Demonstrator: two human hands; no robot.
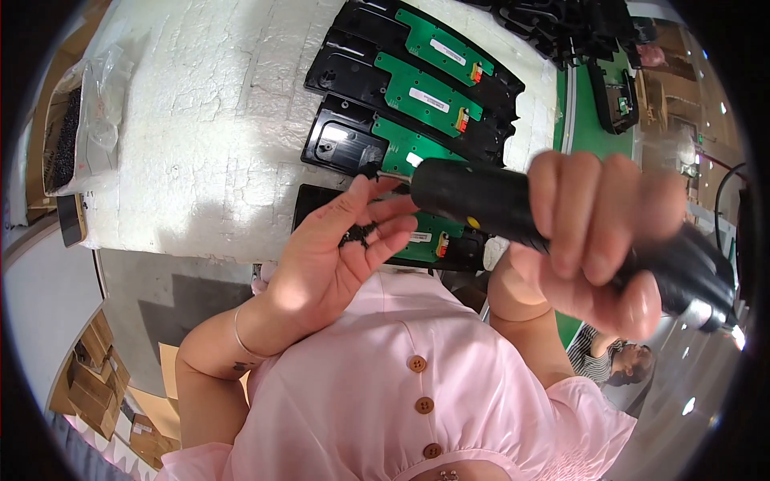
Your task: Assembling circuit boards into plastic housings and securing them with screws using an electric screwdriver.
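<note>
My right hand (597, 240) grips a thick black electric screwdriver (481, 200), its barrel lying across the view and pointing left. My left hand (341, 248) is cupped palm up just under the tool's tip, with a small pile of black screws (358, 233) in the palm, and its thumb and fingertip pinch near the tip. Beneath both hands lies a row of black plastic housings (345, 144), each carrying a green circuit board (425, 92). The nearest housing (313, 204) is partly hidden by my hands.
The housings rest on a white foam-covered table (208, 120). A clear bag with dark parts (80, 120) sits at the far left. A green conveyor belt (593, 120) with more black parts runs at the right. Another person (613, 361) is at the lower right. Cardboard boxes (92, 377) stand lower left.
</note>
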